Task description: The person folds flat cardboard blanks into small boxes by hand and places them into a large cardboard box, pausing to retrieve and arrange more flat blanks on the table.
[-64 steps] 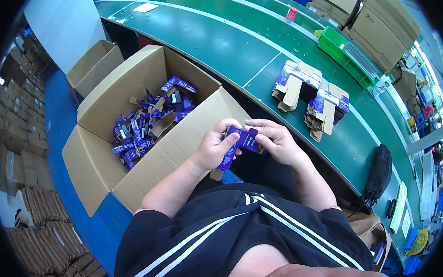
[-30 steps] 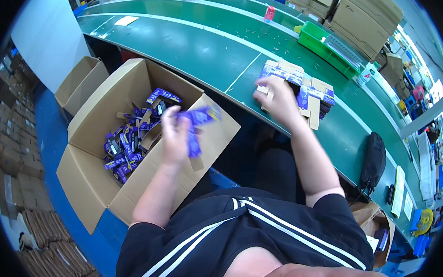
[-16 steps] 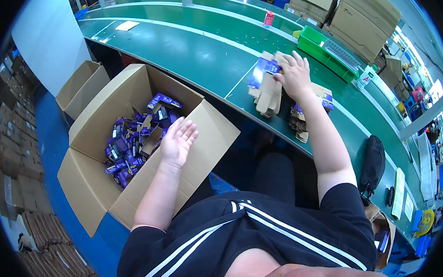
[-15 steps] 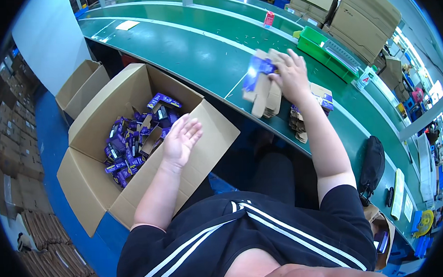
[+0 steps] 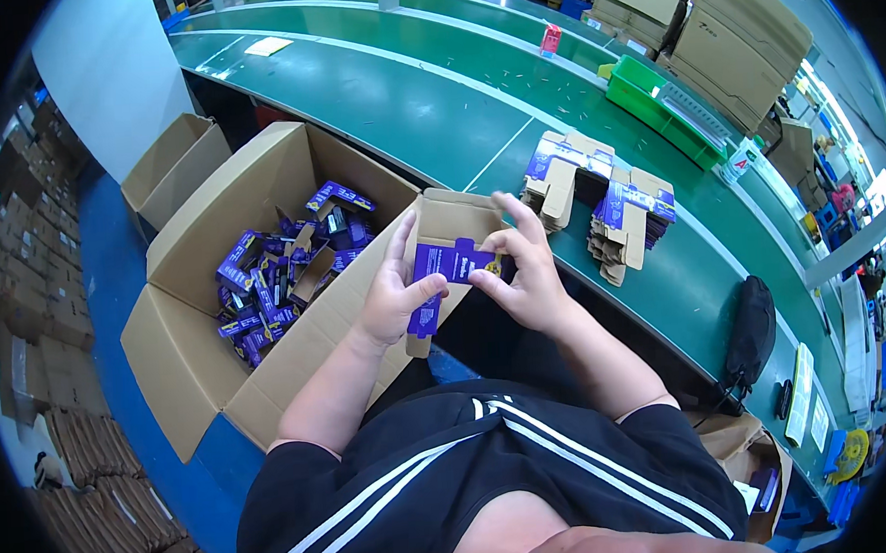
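Observation:
A purple carton blank [image 5: 449, 260] with bare cardboard flaps is held between my two hands in front of my body, partly opened out. My left hand [image 5: 392, 297] grips its left side, the thumb pressed on the purple face. At its right side my right hand [image 5: 530, 272] pinches the edge between thumb and bent fingers. Left of my hands, a large open cardboard box [image 5: 220, 193] contains a jumble of small purple cartons [image 5: 263, 286]. On the green bench lie two stacks of flat carton blanks, one stack [image 5: 558, 170] farther left and another stack [image 5: 628, 217] nearer the bench edge.
The green bench [image 5: 434, 97] curves across the far side. On it are a green bin [image 5: 655, 110], a small red box [image 5: 550, 40] and a black pouch [image 5: 748, 331]. Another cardboard box [image 5: 172, 169] stands behind the large one. Folded cardboard [image 5: 104, 495] is piled at lower left.
My right hand has come from the bench stacks to the front of my body with a carton blank. My left hand has moved right from above the box and taken hold of it too.

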`<state>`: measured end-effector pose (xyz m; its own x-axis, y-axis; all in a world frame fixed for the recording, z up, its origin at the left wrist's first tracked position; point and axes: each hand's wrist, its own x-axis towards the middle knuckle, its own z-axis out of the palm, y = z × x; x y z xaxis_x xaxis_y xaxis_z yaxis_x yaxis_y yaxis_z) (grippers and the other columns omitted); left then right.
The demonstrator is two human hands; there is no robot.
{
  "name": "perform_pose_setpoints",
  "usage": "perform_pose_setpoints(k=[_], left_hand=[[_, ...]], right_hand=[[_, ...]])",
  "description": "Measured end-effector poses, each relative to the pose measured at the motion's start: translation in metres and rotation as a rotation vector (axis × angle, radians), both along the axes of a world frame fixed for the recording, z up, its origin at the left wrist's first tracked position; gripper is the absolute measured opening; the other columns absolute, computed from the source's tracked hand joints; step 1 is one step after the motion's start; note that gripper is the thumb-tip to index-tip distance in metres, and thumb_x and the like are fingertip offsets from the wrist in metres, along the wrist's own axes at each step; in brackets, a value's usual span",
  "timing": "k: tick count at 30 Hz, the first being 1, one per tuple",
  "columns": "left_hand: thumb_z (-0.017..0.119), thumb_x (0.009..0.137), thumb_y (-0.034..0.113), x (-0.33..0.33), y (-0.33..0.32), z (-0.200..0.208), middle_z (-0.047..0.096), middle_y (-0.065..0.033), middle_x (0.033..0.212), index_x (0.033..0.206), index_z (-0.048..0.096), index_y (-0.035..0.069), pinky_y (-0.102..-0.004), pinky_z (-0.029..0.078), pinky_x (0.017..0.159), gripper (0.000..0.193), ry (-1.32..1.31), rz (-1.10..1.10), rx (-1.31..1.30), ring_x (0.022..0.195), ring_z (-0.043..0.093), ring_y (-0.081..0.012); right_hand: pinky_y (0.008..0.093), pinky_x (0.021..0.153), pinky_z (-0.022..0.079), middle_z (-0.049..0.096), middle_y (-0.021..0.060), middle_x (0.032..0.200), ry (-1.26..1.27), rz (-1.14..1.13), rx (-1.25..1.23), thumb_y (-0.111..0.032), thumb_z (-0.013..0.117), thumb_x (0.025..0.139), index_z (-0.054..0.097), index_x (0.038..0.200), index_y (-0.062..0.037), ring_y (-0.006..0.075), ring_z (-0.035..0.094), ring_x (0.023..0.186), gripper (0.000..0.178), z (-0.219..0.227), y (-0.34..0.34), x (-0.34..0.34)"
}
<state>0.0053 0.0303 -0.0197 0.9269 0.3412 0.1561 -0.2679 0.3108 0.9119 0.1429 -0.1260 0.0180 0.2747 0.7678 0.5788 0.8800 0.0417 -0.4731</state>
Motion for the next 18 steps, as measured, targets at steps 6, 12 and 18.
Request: perform_pose_setpoints(k=[6,12,18], left_hand=[[0.063,0.087,0.004,0.0,-0.011,-0.002,0.056,-0.0181,0.115,0.146,0.023,0.01,-0.0251,0.053,0.07,0.071,-0.113,0.203,0.255,0.083,0.065,-0.0195],[0.06,0.09,0.004,-0.003,-0.008,-0.014,0.057,-0.0176,0.11,0.147,0.017,0.012,-0.0242,0.053,0.064,0.072,-0.065,0.031,0.104,0.074,0.064,-0.0173],[0.059,0.091,0.005,-0.004,-0.014,-0.011,0.057,-0.0173,0.107,0.148,0.014,0.012,-0.0261,0.054,0.062,0.073,-0.05,0.076,0.07,0.068,0.063,-0.0171]], right_hand=[[0.0409,0.098,0.041,0.048,0.0183,0.128,0.848,0.136,0.242,-0.011,0.063,0.088,0.057,0.104,-0.0027,0.0301,0.05,0.116,0.018,-0.03,0.005,-0.008],[0.0319,0.089,0.045,0.051,0.0149,0.122,0.735,0.184,0.269,-0.009,0.06,0.091,0.056,0.105,-0.0025,0.0205,0.054,0.103,0.016,-0.028,0.0,-0.014],[0.0269,0.084,0.047,0.056,0.0123,0.111,0.998,0.328,0.17,-0.011,0.057,0.094,0.054,0.109,-0.0043,0.0169,0.055,0.099,0.016,-0.027,-0.001,0.009]])
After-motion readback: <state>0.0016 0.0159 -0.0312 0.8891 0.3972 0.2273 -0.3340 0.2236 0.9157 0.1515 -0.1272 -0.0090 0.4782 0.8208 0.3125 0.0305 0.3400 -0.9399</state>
